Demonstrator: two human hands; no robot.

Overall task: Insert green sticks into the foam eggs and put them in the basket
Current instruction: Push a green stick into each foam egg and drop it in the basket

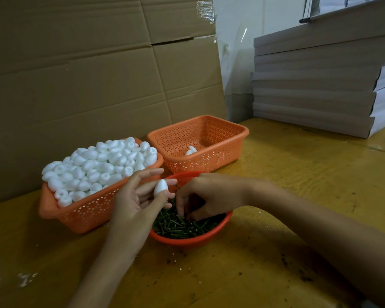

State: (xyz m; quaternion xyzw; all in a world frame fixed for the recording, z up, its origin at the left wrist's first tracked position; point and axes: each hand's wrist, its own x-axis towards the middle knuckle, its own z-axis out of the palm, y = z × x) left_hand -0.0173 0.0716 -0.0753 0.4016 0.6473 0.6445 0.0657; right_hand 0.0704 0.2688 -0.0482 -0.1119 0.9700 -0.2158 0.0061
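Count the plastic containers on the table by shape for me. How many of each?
Rectangular baskets: 2 (the full basket heaped with eggs, and the far basket)
Round bowl: 1, holding sticks
Total: 3

Right hand point(209, 194): fingertips sunk among sticks point(182, 227); any pinch unreadable. Bowl point(187, 241): left rim behind left hand point(131, 203). Egg point(191, 150) in right basket point(209, 161): lower part behind wall. Boxes point(316, 85): cut off at right edge.
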